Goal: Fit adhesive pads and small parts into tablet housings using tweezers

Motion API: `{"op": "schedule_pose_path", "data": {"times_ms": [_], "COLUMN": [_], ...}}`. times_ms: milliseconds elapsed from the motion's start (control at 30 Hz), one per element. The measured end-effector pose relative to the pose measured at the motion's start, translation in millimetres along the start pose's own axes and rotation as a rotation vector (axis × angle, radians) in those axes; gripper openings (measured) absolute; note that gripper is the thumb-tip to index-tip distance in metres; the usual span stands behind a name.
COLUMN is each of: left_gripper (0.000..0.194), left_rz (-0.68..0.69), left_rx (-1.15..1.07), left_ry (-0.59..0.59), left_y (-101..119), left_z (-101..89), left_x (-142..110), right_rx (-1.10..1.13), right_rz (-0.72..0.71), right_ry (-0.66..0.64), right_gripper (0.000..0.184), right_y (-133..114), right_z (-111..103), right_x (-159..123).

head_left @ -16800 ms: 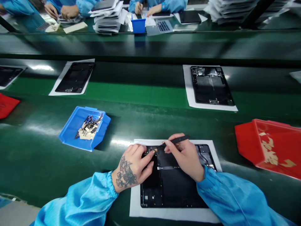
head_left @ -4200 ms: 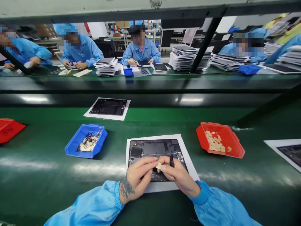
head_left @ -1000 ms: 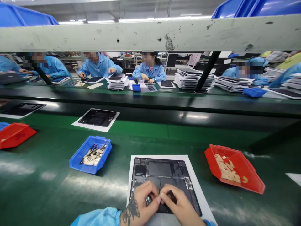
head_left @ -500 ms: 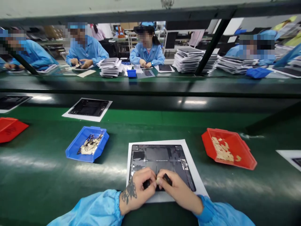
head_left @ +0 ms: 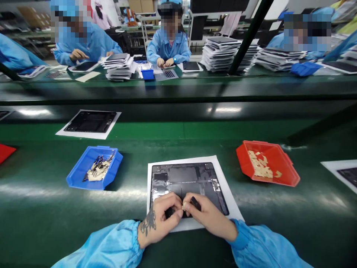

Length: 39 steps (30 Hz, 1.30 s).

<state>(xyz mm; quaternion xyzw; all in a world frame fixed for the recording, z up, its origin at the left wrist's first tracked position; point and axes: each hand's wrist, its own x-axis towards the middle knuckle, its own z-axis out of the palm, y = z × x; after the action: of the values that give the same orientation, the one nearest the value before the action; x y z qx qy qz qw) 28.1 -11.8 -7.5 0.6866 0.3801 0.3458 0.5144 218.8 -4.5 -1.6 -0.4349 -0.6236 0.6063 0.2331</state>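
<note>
An opened tablet casing (head_left: pixel 184 175) with dark inner parts lies on a white sheet (head_left: pixel 234 210) in front of me. Over its near edge my left hand (head_left: pixel 163 216) is closed, thumb and finger pinched; what it grips is hidden or too small to name. Fingertip to fingertip with it, my right hand (head_left: pixel 205 216) is closed around a short black stick-like tool (head_left: pixel 196 203), whose end sticks out above the thumb. Between the meeting fingertips shows a tiny pale piece (head_left: pixel 182 208); which hand holds it I cannot tell.
A blue bin (head_left: pixel 74 178) with pale and black strips stands to the left, a red bin (head_left: pixel 287 171) with pale pieces to the right. Another tablet casing (head_left: pixel 90 122) lies farther back. Across the bench, co-workers in blue sit near stacks of sheeted tablets (head_left: pixel 220 56).
My view has shifted a little, so the bench things appear higher and farther left. Both hands keep the same pinch over the casing. A co-worker across has spread their hands apart.
</note>
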Motion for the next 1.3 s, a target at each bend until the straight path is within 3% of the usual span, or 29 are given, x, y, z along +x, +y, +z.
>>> {"op": "schedule_pose_path", "data": {"times_ms": [100, 700, 933, 1300], "left_gripper": [0.014, 0.017, 0.021, 0.016], "left_rz": [-0.021, -0.004, 0.021, -0.018], "left_rx": [0.027, 0.01, -0.035, 0.007], "left_ry": [0.037, -0.009, -0.042, -0.016], "left_y": [1.0, 2.7, 4.3, 3.2], "left_z": [2.2, 0.2, -2.2, 0.1], "left_x": [0.6, -0.6, -1.1, -1.5], "right_rx": [-0.016, -0.085, -0.066, -0.055], "right_rz": [-0.005, -0.049, -0.005, -0.014], "right_ry": [-0.003, -0.035, -0.008, -0.024], "right_gripper": [0.033, 0.03, 0.03, 0.028], "right_y": [-0.6, -5.2, -6.3, -5.4], "right_z": [0.6, 1.3, -1.2, 0.4], "right_x": [0.2, 1.0, 0.2, 0.3]}}
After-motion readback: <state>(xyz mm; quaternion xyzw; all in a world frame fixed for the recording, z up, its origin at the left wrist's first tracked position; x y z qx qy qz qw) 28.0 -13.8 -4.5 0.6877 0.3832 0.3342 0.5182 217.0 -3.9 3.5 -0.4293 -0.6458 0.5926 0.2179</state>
